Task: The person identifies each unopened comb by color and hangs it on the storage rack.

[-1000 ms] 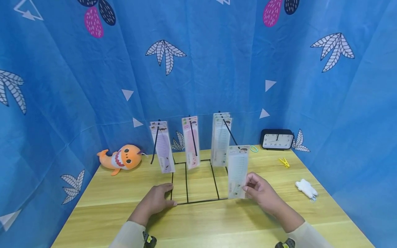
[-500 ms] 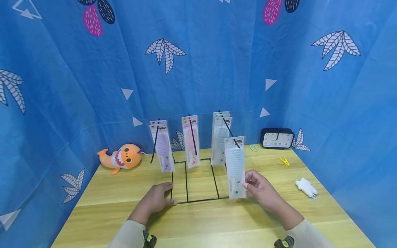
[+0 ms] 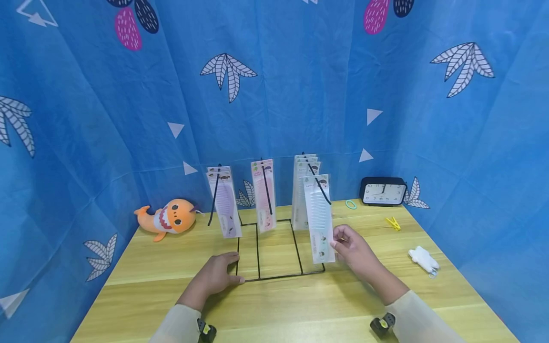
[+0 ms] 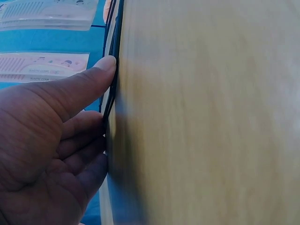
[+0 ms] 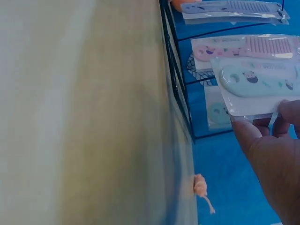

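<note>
My right hand pinches the lower right edge of a packaged mint-green comb. The card's top is threaded on the right hook of a black wire display rack, and the hook's tip sticks out in front. Behind it on that hook hang several similar packs. Pink comb packs hang from the middle hook, purple ones from the left. My left hand rests on the rack's front left corner, thumb on the front wire. In the left wrist view its fingertips touch the wire.
On the left lies an orange shark plush. A black alarm clock stands back right. Nearby are a green ring, a yellow clip and a white plush. A blue curtain hangs behind the wooden table.
My right hand has moved back and slightly left, bringing the mint comb pack from the hook's tip onto the hook and further along it. The left hand has stayed put.
</note>
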Available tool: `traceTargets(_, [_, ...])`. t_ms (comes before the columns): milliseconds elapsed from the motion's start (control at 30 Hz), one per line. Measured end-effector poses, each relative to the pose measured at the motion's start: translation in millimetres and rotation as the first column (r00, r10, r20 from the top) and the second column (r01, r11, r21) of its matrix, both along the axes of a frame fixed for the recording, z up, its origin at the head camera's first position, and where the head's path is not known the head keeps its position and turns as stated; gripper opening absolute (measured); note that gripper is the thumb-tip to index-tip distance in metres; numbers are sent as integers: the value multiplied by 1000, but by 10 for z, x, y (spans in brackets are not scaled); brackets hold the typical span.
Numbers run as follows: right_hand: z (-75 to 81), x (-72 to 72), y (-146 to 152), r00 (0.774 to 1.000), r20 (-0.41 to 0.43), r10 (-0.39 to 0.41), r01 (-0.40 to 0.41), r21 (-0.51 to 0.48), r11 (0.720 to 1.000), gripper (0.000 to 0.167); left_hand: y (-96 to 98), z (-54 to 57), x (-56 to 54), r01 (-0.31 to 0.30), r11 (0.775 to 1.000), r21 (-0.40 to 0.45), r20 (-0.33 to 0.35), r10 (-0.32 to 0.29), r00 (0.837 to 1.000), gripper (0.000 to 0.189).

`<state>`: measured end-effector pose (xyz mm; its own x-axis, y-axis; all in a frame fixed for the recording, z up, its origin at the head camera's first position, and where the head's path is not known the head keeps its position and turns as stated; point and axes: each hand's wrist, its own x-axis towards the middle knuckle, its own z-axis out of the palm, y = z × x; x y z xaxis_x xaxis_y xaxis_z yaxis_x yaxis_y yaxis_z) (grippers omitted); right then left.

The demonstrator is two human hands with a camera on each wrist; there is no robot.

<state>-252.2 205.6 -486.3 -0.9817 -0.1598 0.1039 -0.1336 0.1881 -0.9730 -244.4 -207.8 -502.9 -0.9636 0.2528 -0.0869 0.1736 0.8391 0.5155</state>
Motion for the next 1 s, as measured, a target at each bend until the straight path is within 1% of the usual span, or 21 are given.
traceTargets(233, [26,-242,-93,1000,15,4,-4,-39,999,14,-3,9,4,-4,1000,12,11,4,1000,69])
traceTargets(333, [33,-322,-118,1000,17,0,1,-58,998,14,-4,9,1,-2,1000,17,10,2,1000,70])
traceTargets(467, [36,-407,-154,999,39,-34,35,-46,998,15,-12,9,-4,2,1000,17,8,-2,1000,70])
traceTargets(600, [24,-505,-199,997,38,-68,69,-13,998,14,-23,-1,-9,3,1000,8,2,-3,1000,70])
traceTargets(733, [-4,-612,-243,996,29,-84,84,1,996,12,-33,-21,-16,5,1000,-5,-9,-5,1000,70])
traceTargets(867, [-43,-675,-270,996,22,-88,87,22,996,11,-31,-37,-19,5,1000,-10,-5,-5,1000,70])
traceTargets(1000, [-62,-696,-278,996,15,-83,82,17,996,12,-27,-40,-29,2,1000,-11,3,-2,1000,70])
